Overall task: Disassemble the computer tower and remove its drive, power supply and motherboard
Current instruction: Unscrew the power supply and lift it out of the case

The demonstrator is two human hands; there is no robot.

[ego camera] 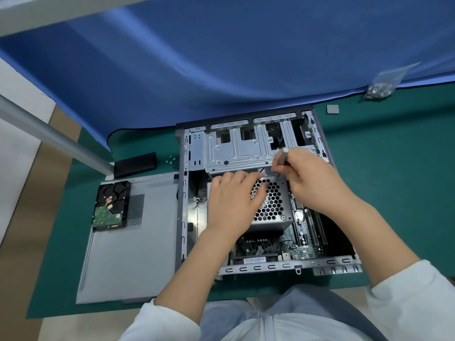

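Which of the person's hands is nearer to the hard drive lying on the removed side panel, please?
Left. The left hand rests on the power supply inside the case, on the side towards the hard drive. The right hand, gripping the screwdriver, is farther away.

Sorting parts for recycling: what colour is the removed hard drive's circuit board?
Green, on the black hard drive; head view.

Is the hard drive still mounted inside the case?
No: the hard drive lies outside the case, board side up on the detached side panel to its left.

open tower (194,153), drive (110,205) outside, power supply (270,205) inside
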